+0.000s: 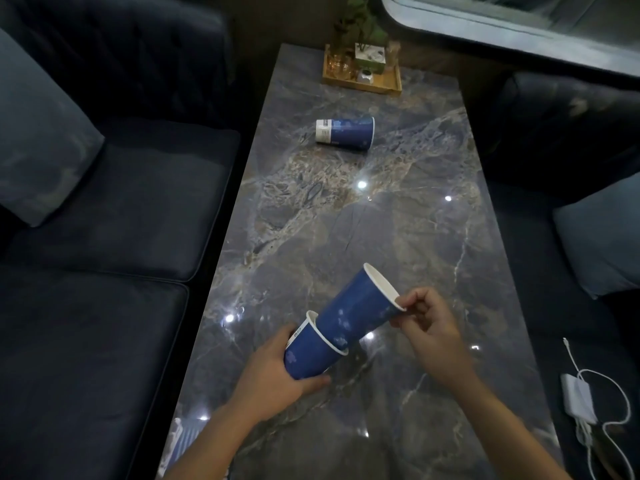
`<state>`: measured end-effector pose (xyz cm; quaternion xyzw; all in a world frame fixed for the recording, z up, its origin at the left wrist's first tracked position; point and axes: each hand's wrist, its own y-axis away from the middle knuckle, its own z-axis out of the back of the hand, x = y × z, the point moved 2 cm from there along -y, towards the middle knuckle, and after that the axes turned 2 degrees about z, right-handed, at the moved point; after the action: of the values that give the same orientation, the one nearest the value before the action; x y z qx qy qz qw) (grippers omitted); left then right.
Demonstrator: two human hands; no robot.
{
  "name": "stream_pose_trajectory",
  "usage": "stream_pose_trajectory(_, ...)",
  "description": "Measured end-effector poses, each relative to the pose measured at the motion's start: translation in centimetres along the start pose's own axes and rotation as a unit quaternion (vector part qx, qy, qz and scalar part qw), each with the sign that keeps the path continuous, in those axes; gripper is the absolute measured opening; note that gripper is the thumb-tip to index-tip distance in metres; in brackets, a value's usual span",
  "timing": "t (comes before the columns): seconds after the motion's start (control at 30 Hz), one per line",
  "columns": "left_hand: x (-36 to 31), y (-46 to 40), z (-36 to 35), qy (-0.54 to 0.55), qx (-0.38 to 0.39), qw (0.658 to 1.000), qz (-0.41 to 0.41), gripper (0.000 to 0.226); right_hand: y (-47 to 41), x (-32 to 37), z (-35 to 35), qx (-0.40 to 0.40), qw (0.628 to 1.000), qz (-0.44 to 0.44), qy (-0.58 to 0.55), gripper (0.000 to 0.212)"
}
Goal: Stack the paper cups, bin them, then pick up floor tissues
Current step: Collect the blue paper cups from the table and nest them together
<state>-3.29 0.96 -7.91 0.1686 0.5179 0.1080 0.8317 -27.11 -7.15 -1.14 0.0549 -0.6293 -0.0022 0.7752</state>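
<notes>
Over the near part of the marble table point(398, 220), my left hand point(273, 372) grips a blue paper cup point(308, 355) around its body, mouth tilted up to the right. My right hand point(429, 327) pinches the rim of a second blue paper cup point(356, 306), whose base sits partly inside the first cup's mouth. A third blue paper cup point(346, 132) lies on its side further up the table, its mouth toward the right. No floor tissues or bin are in view.
A wooden tray point(362, 80) with a plant, glasses and a small box stands at the table's far end. Dark sofas flank the table on both sides, with grey cushions point(38, 143). A white charger with cable point(580, 398) lies on the right seat.
</notes>
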Motion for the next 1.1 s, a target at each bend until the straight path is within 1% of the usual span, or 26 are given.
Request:
stream_pose_trajectory(0.13,-0.5,0.1,0.0,-0.002,0.004,1.000,-0.002,0.077,0.4,-0.3,-0.5,0.068,0.997,-0.007,0.028,0.034)
stream_pose_trajectory(0.23,-1.0,0.2,0.1,-0.002,0.010,1.000,-0.004,0.076,0.8,-0.3,-1.0,0.120,0.990,0.013,0.068,0.019)
stream_pose_trajectory(0.33,-1.3,0.2,0.1,-0.005,0.005,1.000,-0.011,0.078,1.3,-0.3,-1.5,0.149,0.982,0.045,0.103,0.012)
stream_pose_trajectory(0.37,-1.4,0.3,0.1,-0.009,0.004,1.000,-0.014,0.078,1.5,-0.2,-1.7,0.150,0.981,0.043,0.113,0.015)
stream_pose_trajectory(0.47,-1.8,0.3,0.0,-0.017,0.013,1.000,-0.018,0.078,1.8,-0.5,-2.1,0.145,0.979,0.028,0.138,0.037)
stream_pose_trajectory(0.67,-2.5,0.4,-0.5,-0.042,0.024,0.998,-0.027,0.083,2.5,-0.2,-3.0,0.147,0.979,-0.005,0.139,0.052)
stream_pose_trajectory(0.7,-2.6,0.4,-0.5,-0.041,0.027,0.998,-0.028,0.083,2.6,-0.1,-3.1,0.144,0.981,-0.008,0.133,0.051)
stream_pose_trajectory(0.83,-2.9,0.5,-0.5,-0.040,0.033,0.998,-0.031,0.080,2.6,0.0,-3.4,0.154,0.984,-0.013,0.087,0.025)
stream_pose_trajectory(0.87,-2.9,0.5,-0.5,-0.040,0.035,0.998,-0.032,0.079,2.5,0.1,-3.4,0.158,0.984,-0.020,0.075,0.023)
stream_pose_trajectory(0.9,-2.9,0.5,-0.4,-0.040,0.039,0.998,-0.033,0.079,2.4,0.1,-3.3,0.164,0.984,-0.029,0.061,0.031)
stream_pose_trajectory(0.97,-2.9,0.7,-0.3,-0.044,0.045,0.997,-0.034,0.078,2.0,0.5,-3.0,0.196,0.978,-0.050,0.046,0.058)
stream_pose_trajectory(1.0,-2.9,0.7,-0.2,-0.045,0.047,0.997,-0.034,0.076,1.8,0.7,-2.8,0.220,0.972,-0.056,0.057,0.070)
stream_pose_trajectory(1.03,-2.9,0.8,0.0,-0.045,0.051,0.997,-0.035,0.074,1.6,0.9,-2.7,0.248,0.964,-0.060,0.076,0.079)
stream_pose_trajectory(1.1,-2.8,0.8,0.2,-0.044,0.062,0.996,-0.037,0.071,1.5,1.1,-2.5,0.302,0.945,-0.064,0.109,0.087)
